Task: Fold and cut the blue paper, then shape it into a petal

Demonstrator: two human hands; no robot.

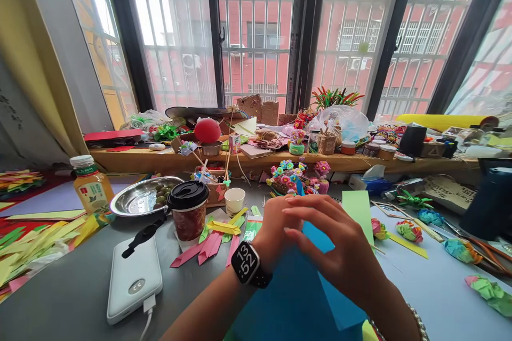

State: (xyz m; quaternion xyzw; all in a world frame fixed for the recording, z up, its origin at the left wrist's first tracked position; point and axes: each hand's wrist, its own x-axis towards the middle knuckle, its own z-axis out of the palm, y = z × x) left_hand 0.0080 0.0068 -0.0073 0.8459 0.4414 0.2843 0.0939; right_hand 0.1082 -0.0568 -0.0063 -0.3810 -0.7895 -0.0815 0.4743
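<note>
My left hand [276, 226], with a black watch [245, 262] on its wrist, is raised over the blue paper [280, 298]. Its fingers are mostly hidden and partly blurred. My right hand [344, 245] reaches across in front of it, fingers stretched and a little apart, the fingertips touching or nearly touching the left hand. Nothing shows between the right fingers. A narrow blue strip [300, 186] sticks up just behind both hands; whether it is held cannot be made out. Green paper [357, 216] lies beside the right hand.
A lidded coffee cup [189, 218], power bank [135, 277], juice bottle [93, 186] and metal bowl [134, 194] stand at left. Folded paper strips [216, 242] lie near the left wrist. Behind are small paper flowers [292, 176]; crumpled paper flowers [462, 250] lie at right.
</note>
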